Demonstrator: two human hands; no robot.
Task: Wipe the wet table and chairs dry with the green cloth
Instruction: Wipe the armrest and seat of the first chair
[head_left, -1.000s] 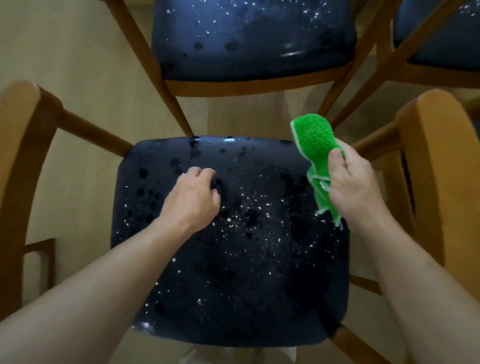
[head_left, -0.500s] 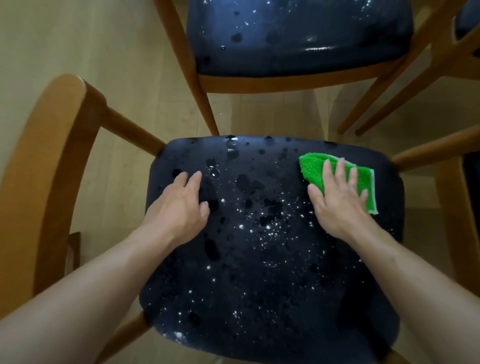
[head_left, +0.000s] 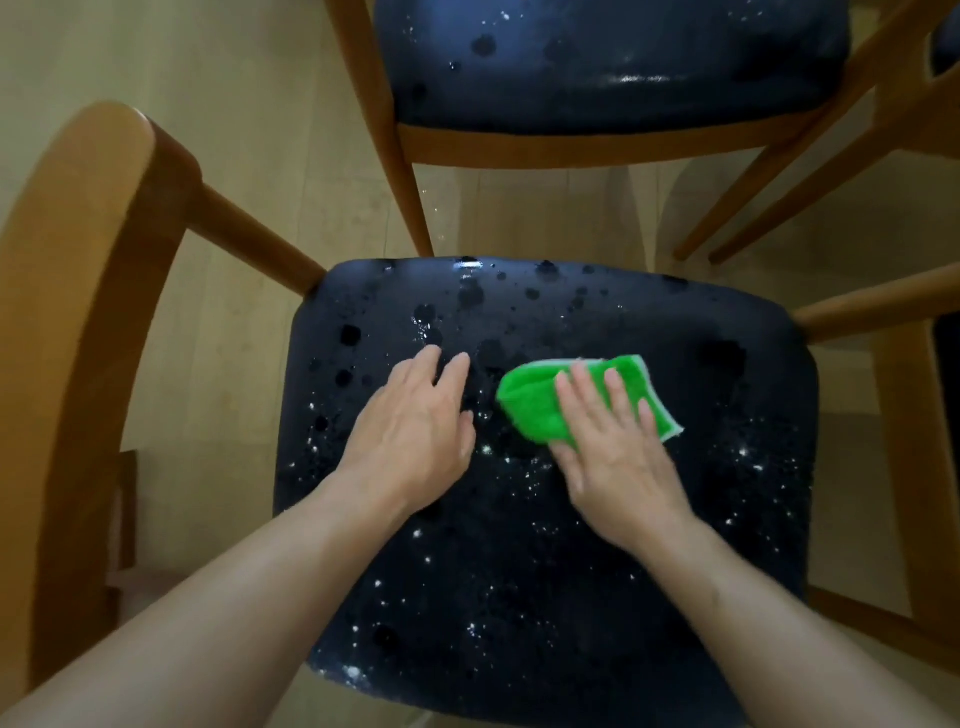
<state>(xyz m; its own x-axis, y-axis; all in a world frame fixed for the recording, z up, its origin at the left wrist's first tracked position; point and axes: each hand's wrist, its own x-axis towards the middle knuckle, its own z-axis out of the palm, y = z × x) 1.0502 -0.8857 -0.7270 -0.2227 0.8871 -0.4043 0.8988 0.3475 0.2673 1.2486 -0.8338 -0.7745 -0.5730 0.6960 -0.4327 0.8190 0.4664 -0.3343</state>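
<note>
The green cloth (head_left: 561, 402) lies flat near the middle of the wet chair seat (head_left: 545, 519); the right hand (head_left: 618, 452) presses it down with straight, spread fingers; the left hand (head_left: 410, 431) rests flat on the seat just beside the cloth, fingers spread, holding nothing; to dry well, push firmly in long rows across the seat, over every drop; many drops still shine on the seat.
</note>
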